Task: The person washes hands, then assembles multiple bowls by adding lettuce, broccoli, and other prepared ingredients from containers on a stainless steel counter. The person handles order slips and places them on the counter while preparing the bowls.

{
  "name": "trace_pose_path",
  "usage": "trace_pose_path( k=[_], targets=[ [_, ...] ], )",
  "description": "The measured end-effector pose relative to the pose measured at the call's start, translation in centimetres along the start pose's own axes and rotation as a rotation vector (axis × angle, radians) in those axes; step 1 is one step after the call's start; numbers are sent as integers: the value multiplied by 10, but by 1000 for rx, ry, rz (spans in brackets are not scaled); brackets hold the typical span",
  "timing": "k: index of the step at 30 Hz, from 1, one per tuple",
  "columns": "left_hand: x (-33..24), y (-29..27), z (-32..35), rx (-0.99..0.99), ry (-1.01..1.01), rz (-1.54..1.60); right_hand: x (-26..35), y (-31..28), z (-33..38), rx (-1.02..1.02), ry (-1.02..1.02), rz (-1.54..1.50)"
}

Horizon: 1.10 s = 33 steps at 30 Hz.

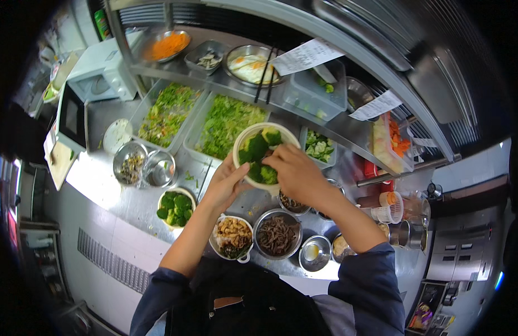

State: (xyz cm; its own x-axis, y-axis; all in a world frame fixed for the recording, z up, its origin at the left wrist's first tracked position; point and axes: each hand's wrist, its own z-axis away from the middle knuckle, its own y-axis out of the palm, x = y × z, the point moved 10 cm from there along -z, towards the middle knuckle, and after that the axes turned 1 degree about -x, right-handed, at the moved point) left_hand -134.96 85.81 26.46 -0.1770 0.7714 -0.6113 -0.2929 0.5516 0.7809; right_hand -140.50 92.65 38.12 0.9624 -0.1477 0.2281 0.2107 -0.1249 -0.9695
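Note:
My left hand grips the near rim of a cream bowl and holds it tilted above the steel counter. Green leaves and broccoli fill the bowl. My right hand reaches into the bowl from the right, fingertips on the greens, pinching or pressing them. Just below the hands sit a white bowl of browned pieces and greens, a steel bowl of dark shredded food and a yellow bowl of broccoli.
Two clear tubs of chopped greens stand behind the bowl, a tub of cucumber slices to the right. The shelf above carries grated carrot, fried eggs and paper slips. A microwave stands far left.

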Motion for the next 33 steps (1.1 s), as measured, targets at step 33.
trace_pose_path(
  k=[33],
  targets=[
    [8, -28, -7, -130, -16, -15, -298, -3, -140, 433, 124, 893]
  ],
)
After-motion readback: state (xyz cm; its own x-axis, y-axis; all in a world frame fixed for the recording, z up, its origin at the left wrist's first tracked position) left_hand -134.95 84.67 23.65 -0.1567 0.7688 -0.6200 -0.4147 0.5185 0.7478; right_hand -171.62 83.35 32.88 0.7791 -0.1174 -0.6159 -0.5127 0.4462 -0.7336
